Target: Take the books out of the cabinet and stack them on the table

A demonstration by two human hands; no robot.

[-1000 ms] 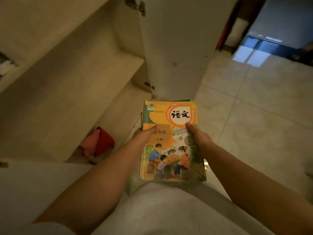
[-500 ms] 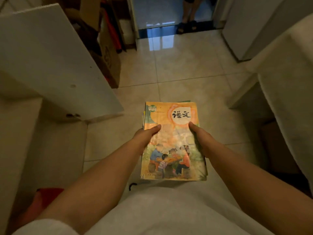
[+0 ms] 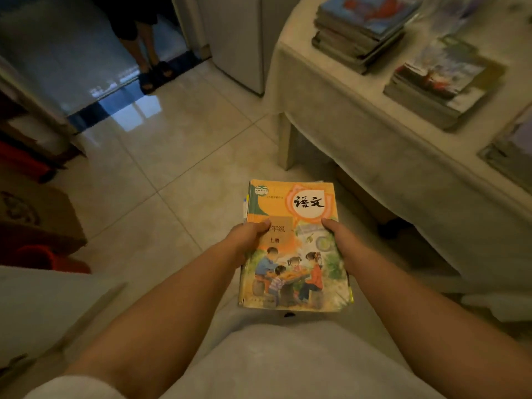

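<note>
Books (image 3: 293, 249), a small bundle with an orange schoolbook on top, sit over the floor just short of the table (image 3: 345, 116). Your left hand (image 3: 247, 234) and right hand (image 3: 335, 230) pinch the sides, thumbs on the cover. Keep it level and land it squarely beside the stacks (image 3: 440, 82) on the table.

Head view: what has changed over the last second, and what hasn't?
The view has swung from the open cabinet, across the tiled floor, to the cloth-covered table, which now shows at the right with stacks of books already on it. Nothing was taken hold of or let go. The left hand and right hand grip the bundle of books by its sides as before, orange cover on top.
</note>
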